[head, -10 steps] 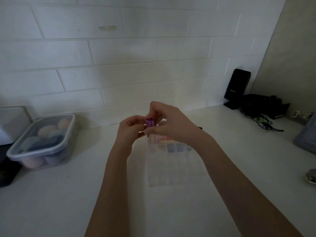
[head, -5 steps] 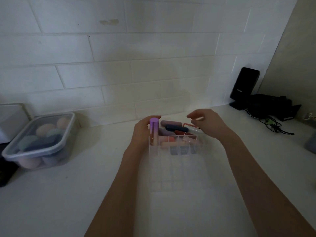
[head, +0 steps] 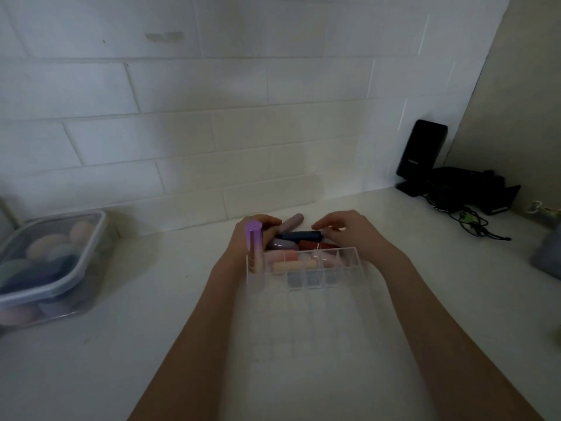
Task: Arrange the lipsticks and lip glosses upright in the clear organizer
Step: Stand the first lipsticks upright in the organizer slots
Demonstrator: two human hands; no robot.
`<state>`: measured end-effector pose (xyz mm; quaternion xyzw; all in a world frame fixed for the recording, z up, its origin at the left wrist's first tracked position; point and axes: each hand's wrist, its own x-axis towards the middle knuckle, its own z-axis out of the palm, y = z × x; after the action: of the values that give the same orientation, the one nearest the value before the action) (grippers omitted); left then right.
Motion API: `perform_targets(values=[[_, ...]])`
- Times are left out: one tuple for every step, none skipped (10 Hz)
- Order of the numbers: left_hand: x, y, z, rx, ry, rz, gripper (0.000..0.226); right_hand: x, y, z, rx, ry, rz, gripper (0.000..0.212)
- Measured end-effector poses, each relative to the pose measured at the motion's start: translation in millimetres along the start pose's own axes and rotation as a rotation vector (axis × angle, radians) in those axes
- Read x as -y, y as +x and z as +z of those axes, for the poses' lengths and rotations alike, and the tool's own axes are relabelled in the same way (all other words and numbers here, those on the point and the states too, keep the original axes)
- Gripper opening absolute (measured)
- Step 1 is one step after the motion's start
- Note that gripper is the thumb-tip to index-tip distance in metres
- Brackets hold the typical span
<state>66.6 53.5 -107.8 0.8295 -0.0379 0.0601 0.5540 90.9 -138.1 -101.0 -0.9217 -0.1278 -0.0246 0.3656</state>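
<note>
The clear organizer stands on the white counter between my forearms. A purple lip gloss stands upright in its back left cell, and my left hand is curled around it from behind. Just behind the organizer lies a pile of tubes: a dark blue one, a red one, a mauve one and a lilac one. My right hand reaches over the pile, fingertips closed on the dark blue tube's right end. A peach tube shows through the organizer's wall.
A lidded clear box of makeup sponges sits at the left. A black speaker and tangled cables fill the back right corner. The tiled wall runs close behind the pile.
Both hands held the purple lip gloss above the organizer. My left hand has since lowered it into the back left cell, and my right hand has let go and dropped onto the dark blue tube.
</note>
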Motion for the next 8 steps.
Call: perform_targets(values=[[16,13,-1,0.037,0.012,0.028,0.023,1,-1,0,-0.014,0.017,-0.007,0.020],[16,12,2,0.105,-0.074,0.005,0.022,4,-1,2,-0.005,0.024,-0.037,0.020],[14,10,0,0.144,-0.004,0.124,0.033,4,-3,3,-0.013,0.034,-0.053,0.021],[24,16,-3,0.088,0.073,0.124,0.028,3,-2,4,-0.019,0.024,-0.054,0.022],[27,18,-5,0.004,0.097,0.149,0.009,3,-1,5,-0.012,0.058,-0.057,0.021],[16,10,-10,-0.014,0.018,0.125,0.017,1,0,6,-0.030,0.058,-0.052,0.017],[7,2,-21,-0.018,-0.349,0.096,0.015,11,-2,1,-0.119,0.138,-0.076,0.013],[5,3,-31,-0.035,-0.524,0.130,0.018,30,-9,-10,-0.110,0.361,-0.134,0.021]])
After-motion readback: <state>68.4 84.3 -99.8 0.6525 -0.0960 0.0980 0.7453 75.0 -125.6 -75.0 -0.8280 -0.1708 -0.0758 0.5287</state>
